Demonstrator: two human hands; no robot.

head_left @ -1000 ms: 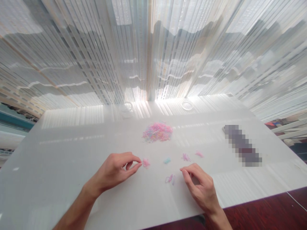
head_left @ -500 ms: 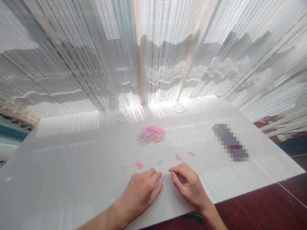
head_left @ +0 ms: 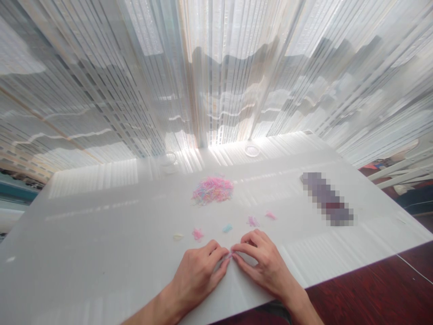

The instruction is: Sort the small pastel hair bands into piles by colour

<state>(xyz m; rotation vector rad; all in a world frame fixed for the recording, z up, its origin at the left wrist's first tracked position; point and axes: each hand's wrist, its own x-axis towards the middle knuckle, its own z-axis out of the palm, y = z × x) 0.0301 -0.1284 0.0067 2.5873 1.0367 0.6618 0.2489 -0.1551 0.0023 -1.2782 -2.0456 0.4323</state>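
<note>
Near the table's front edge, my left hand (head_left: pixel 199 268) and my right hand (head_left: pixel 265 259) meet at their fingertips. Between them is a small purple band (head_left: pixel 230 255), pinched by the fingers of both. Beyond the hands lie small separate groups: a pale yellow one (head_left: pixel 178 236), a pink one (head_left: pixel 198 234), a blue one (head_left: pixel 227 228), a purple one (head_left: pixel 252 221) and another pink one (head_left: pixel 271 215). Farther back sits a larger mixed heap of thin pink, blue and yellow bands (head_left: pixel 213 190).
The white table (head_left: pixel 111 234) reaches back to a striped sheer curtain (head_left: pixel 223 81). A round clear lid (head_left: pixel 252 150) and a clear container (head_left: pixel 169 162) stand at the back. A blurred-out flat object (head_left: pixel 326 198) lies at the right.
My right hand has moved left and its fingers have closed. The small purple pieces that lay between the hands are now mostly covered by the fingertips, one held between them.
</note>
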